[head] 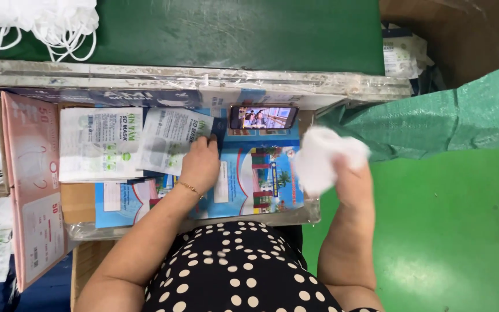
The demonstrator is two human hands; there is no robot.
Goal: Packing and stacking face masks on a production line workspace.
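Observation:
My left hand [201,162] rests on the work surface, fingers touching a clear plastic pouch [171,140] with green print that lies tilted over a blue printed sheet [261,179]. A gold bracelet sits on that wrist. My right hand [350,173] is raised at the right edge of the tray and grips a bunch of white face masks [324,156]. A second stack of the same pouches [100,143] lies flat to the left.
A phone [263,117] with a lit screen lies at the tray's far edge. A pink carton [33,185] stands at the left. Loose white masks [36,23] pile on the green belt [232,32] beyond. Green floor and a green sack [434,115] lie to the right.

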